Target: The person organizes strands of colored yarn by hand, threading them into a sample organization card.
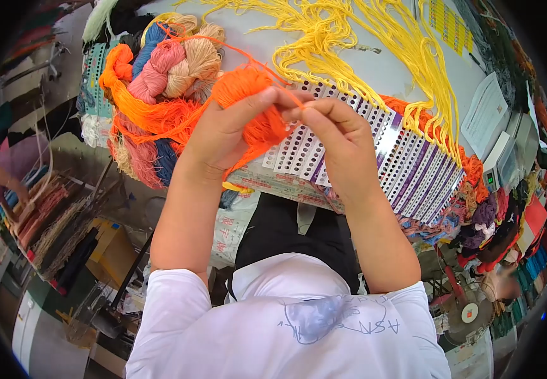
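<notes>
Orange yarn bundle (251, 104), clutched in left hand (223, 129) above the perforated sample cards (374, 155), right hand (340, 142) pinching one strand (289, 95) from it; yellow yarn (374, 44) already hangs from far cards, near holes unfilled.

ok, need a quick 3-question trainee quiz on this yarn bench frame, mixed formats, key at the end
1. Multiple choice: what colour is the yarn bundle gripped in the left hand? A) yellow B) orange C) blue
2. True or false: the right hand lies flat on the perforated card strips.
3. Fill in: the loose strands spread across the table beyond the strips are ____ yarn.

Key
1. B
2. False: it is raised, its fingertips pinching an orange strand beside the bundle.
3. Yellow
</notes>
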### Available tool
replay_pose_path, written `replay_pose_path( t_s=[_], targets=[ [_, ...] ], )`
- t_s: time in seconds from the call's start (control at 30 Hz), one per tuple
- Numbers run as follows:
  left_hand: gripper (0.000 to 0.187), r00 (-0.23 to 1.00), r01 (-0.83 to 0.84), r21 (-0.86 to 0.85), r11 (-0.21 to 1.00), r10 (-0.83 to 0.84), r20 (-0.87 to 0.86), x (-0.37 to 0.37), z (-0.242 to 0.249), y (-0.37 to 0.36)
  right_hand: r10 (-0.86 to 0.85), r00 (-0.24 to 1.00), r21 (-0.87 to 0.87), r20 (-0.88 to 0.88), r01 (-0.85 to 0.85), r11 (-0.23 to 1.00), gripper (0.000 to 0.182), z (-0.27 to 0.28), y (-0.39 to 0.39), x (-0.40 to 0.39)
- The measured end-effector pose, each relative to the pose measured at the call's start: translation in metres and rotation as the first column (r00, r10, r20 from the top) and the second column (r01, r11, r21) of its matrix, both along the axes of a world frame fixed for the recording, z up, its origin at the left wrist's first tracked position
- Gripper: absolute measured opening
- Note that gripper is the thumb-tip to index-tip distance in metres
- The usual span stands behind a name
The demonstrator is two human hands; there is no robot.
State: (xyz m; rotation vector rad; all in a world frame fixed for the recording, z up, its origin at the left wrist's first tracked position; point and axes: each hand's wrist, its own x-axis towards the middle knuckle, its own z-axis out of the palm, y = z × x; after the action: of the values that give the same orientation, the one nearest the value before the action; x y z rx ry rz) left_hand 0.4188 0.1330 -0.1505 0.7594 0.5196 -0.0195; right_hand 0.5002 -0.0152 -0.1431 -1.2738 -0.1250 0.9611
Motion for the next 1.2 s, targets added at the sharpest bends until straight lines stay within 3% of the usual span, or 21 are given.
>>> replay_pose_path(
  t_s=[0.07, 0.17, 0.2, 0.23, 0.27, 0.3, 0.33, 0.37, 0.4, 0.43, 0.53, 0.57, 0.6, 0.63, 0.7, 0.73, 0.83, 0.9, 0.93, 1.17, 1.2],
  targets=[
    [0.021, 0.984, -0.145, 0.088, 0.985, 0.153, -0.09, -0.012, -0.006, 0.019, -0.163, 0.952, 0.027, -0.259, 0.175, 0.984, 0.012, 0.004, -0.018, 0.01],
    [0.016, 0.939, -0.336, -0.002, 0.942, 0.335, -0.071, -0.064, -0.008, 0.093, -0.28, 0.833, 0.088, -0.477, 0.362, 0.928, 0.011, -0.021, -0.138, 0.073],
    [0.015, 0.929, -0.369, -0.003, 0.929, 0.369, -0.01, -0.089, -0.008, 0.123, -0.576, 0.702, -0.179, -0.419, 0.558, 0.81, 0.014, -0.012, -0.181, 0.094],
    [0.016, 0.853, -0.515, 0.058, 0.855, 0.518, -0.059, -0.112, -0.005, 0.146, -0.654, 0.637, -0.182, -0.408, 0.646, 0.742, 0.015, -0.01, -0.242, 0.116],
    [0.019, 0.834, -0.55, -0.132, 0.825, 0.55, -0.043, -0.141, -0.008, 0.179, -0.675, 0.597, -0.107, -0.434, 0.71, 0.696, 0.016, -0.023, -0.337, 0.137],
    [0.023, 0.812, -0.561, -0.317, 0.764, 0.583, -0.032, -0.166, -0.011, 0.204, -0.778, 0.516, -0.11, -0.358, 0.804, 0.584, 0.019, -0.021, -0.43, 0.146],
    [0.022, 0.774, -0.612, -0.308, 0.728, 0.632, -0.044, -0.18, -0.011, 0.216, -0.848, 0.487, -0.129, -0.21, 0.846, 0.517, 0.021, -0.029, -0.561, 0.155],
    [0.021, 0.734, -0.659, -0.296, 0.691, 0.678, -0.052, -0.189, -0.007, 0.22, -0.992, 0.057, -0.297, 0.111, 0.955, 0.022, 0.021, 0.015, -0.511, 0.143],
    [0.019, 0.739, -0.634, -0.329, 0.7, 0.673, 0.009, -0.177, 0.004, 0.205, -0.965, 0.007, -0.232, 0.26, 0.971, -0.055, 0.017, 0.046, -0.49, 0.134],
    [0.017, 0.746, -0.604, -0.353, 0.714, 0.663, 0.064, -0.164, 0.007, 0.193, -0.965, 0.004, -0.233, 0.261, 0.971, -0.059, 0.017, 0.043, -0.473, 0.125],
    [0.015, 0.781, -0.444, -0.465, 0.766, 0.585, 0.219, -0.109, -0.003, 0.14, -0.819, 0.453, -0.268, 0.352, 0.887, 0.375, 0.01, 0.004, -0.421, 0.114],
    [0.015, 0.787, -0.4, -0.475, 0.784, 0.56, 0.26, -0.087, -0.012, 0.118, -0.754, 0.384, -0.383, 0.533, 0.904, 0.189, 0.022, 0.002, -0.291, 0.094],
    [0.014, 0.834, -0.404, -0.404, 0.82, 0.512, 0.206, -0.072, -0.026, 0.099, -0.785, 0.532, -0.305, 0.318, 0.841, 0.446, 0.027, -0.008, -0.217, 0.081],
    [0.013, 0.874, -0.399, -0.331, 0.855, 0.464, 0.143, -0.056, -0.041, 0.08, -0.61, 0.639, -0.364, 0.468, 0.769, 0.526, 0.026, -0.058, -0.208, 0.071],
    [0.017, 0.861, -0.384, 0.112, 0.917, 0.399, -0.316, -0.009, -0.058, 0.034, -0.443, 0.842, -0.459, 0.307, 0.539, 0.706, 0.024, -0.088, -0.118, 0.043],
    [0.018, 0.902, -0.237, 0.248, 0.939, 0.308, -0.303, 0.005, -0.078, 0.016, -0.35, 0.904, -0.471, 0.248, 0.428, 0.771, 0.02, -0.104, -0.086, 0.034],
    [0.018, 0.911, 0.074, 0.451, 0.89, 0.124, -0.394, 0.014, -0.149, -0.019, -0.162, 0.907, -0.479, 0.389, 0.349, 0.805, 0.014, -0.16, -0.023, 0.011],
    [0.018, 0.877, 0.24, 0.631, 0.738, 0.114, -0.467, 0.021, -0.16, -0.029, 0.019, 0.909, -0.637, 0.415, 0.276, 0.719, 0.017, -0.162, -0.006, 0.008],
    [0.022, 0.874, 0.276, 0.646, 0.712, 0.094, -0.477, 0.023, -0.163, -0.031, -0.023, 0.916, -0.628, 0.4, 0.292, 0.722, 0.017, -0.168, -0.002, 0.007],
    [0.018, 0.836, 0.395, 0.446, 0.803, -0.113, -0.536, 0.036, -0.176, -0.02, -0.075, 0.917, -0.661, 0.391, 0.337, 0.671, 0.012, -0.174, 0.004, 0.002],
    [0.016, 0.853, 0.392, 0.416, 0.82, -0.155, -0.499, 0.036, -0.178, -0.016, -0.026, 0.864, -0.614, 0.503, 0.378, 0.692, 0.01, -0.175, 0.003, -0.001]
  ],
)
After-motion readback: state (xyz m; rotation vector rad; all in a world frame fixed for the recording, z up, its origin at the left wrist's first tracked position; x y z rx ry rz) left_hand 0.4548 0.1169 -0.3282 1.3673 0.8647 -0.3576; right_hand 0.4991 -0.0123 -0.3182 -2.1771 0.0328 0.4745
